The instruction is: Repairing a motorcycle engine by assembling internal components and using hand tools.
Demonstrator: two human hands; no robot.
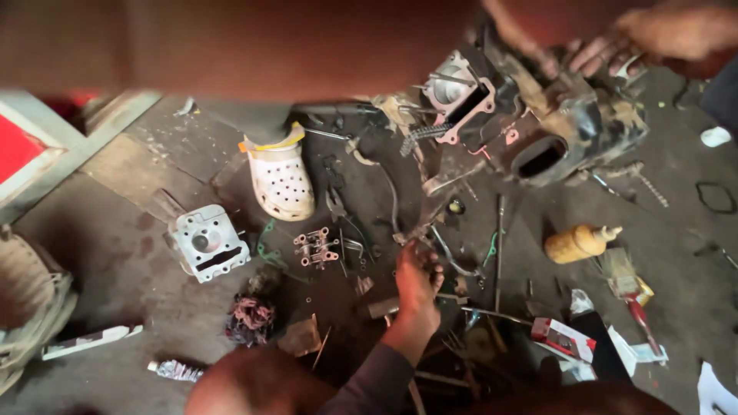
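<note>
My right hand (419, 278) reaches out from a grey sleeve to the middle of a dirty floor strewn with engine parts. Its fingers are curled down onto small metal bits and a bent rod (450, 257); whether they grip anything is hidden. Just left of it lie a small rocker assembly (317, 247) and pliers (336, 206). My left hand is out of sight. At the top right another person's hands (615, 48) rest on a grimy engine case (538, 127) with an open cylinder block (455, 94).
A grey cylinder head (207, 243) and a white perforated clog (281, 178) lie to the left. A yellow bottle (578, 243), a red-handled brush (632, 296) and a red and white box (563, 338) lie to the right. A rag (250, 318) is near my knee. A blurred brown shape covers the top.
</note>
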